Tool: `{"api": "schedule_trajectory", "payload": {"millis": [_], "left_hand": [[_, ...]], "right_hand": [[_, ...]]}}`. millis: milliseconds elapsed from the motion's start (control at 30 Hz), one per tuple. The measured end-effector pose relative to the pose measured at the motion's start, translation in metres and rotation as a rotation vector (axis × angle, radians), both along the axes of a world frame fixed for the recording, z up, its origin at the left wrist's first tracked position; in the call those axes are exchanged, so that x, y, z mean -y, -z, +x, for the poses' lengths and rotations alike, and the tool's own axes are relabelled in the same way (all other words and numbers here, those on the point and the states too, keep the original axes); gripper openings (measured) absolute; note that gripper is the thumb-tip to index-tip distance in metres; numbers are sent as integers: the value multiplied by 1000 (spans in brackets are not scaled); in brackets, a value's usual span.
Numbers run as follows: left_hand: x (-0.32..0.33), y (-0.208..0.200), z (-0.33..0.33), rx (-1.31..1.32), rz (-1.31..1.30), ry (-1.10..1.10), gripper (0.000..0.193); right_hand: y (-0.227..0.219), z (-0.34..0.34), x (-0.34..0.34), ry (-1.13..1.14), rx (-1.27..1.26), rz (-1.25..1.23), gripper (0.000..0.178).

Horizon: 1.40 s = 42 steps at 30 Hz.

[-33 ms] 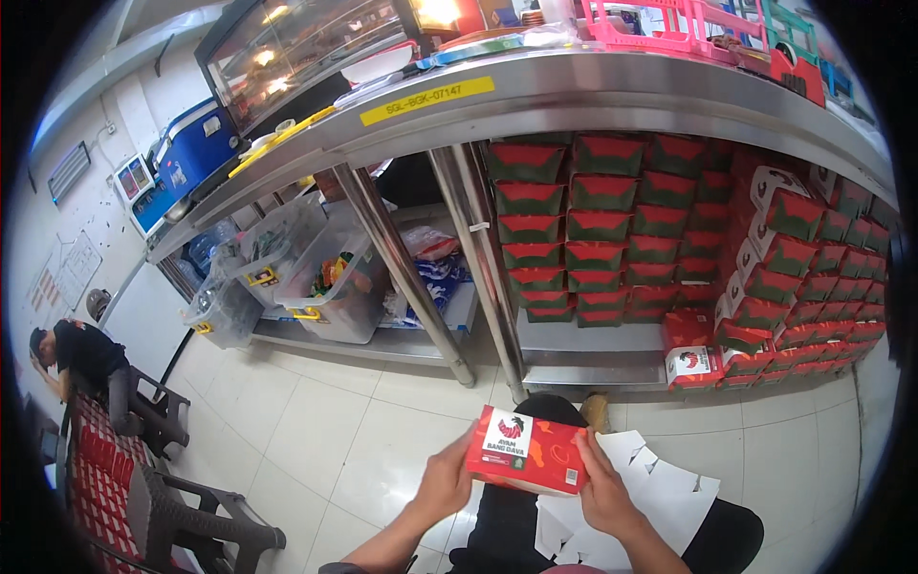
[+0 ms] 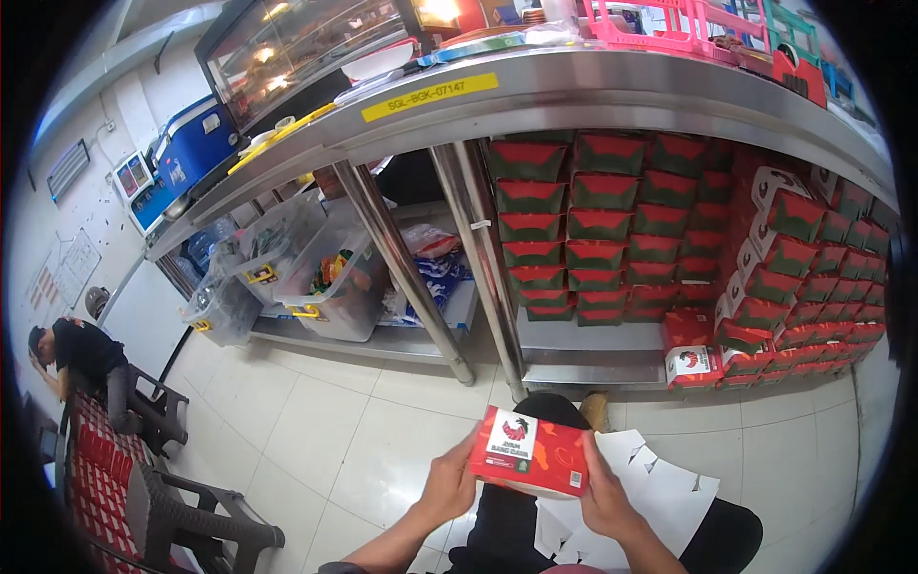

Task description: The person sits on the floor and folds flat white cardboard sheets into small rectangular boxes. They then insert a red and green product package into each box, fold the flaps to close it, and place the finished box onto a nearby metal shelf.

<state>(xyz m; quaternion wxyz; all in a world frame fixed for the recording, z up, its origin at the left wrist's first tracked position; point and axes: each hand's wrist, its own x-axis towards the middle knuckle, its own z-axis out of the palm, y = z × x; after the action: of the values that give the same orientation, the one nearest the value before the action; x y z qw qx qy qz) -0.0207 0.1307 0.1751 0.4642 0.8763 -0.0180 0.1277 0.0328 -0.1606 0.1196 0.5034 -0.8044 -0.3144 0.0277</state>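
Observation:
Between my two hands is a red cardboard food box with a white label patch, held level above my lap. My left hand grips its left end, fingers partly hidden behind it. The opposite end is clasped by my right hand, thumb along the edge. Beneath the box, flat white cardboard sheets with cut notches lie across my legs, partly covered by my right forearm.
Stacked red and dark green boxes fill the right side under a steel table. Clear plastic bins stand on the lower shelf, left of the steel legs. At far left a person sits by a grey stool and more red boxes.
The box has shifted very slightly to the right in my hands' grip. Otherwise the scene looks the same.

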Motion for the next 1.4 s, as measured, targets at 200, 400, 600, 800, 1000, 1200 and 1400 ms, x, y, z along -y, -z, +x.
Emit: {"api": "schedule_trajectory", "payload": {"millis": [200, 400, 600, 800, 1000, 1200, 1400], "left_hand": [[23, 27, -24, 119, 189, -122, 50], [12, 48, -31, 386, 276, -95, 55], [0, 61, -16, 523, 266, -51, 66], [-9, 80, -22, 420, 203, 16, 72], [-6, 77, -29, 310, -3, 165, 75], [-4, 73, -29, 204, -298, 15, 82], [-1, 42, -15, -122, -357, -82, 41]], "right_hand": [[-7, -39, -3, 82, -236, 96, 88], [-21, -49, -12, 283, -236, 157, 77], [-27, -44, -11, 334, -67, 78, 66], [-25, -36, -20, 341, -29, 113, 65], [-35, -43, -11, 325, -15, 129, 62], [-33, -44, -14, 276, -3, 52, 67], [-2, -36, -3, 59, -135, 243, 87]]}}
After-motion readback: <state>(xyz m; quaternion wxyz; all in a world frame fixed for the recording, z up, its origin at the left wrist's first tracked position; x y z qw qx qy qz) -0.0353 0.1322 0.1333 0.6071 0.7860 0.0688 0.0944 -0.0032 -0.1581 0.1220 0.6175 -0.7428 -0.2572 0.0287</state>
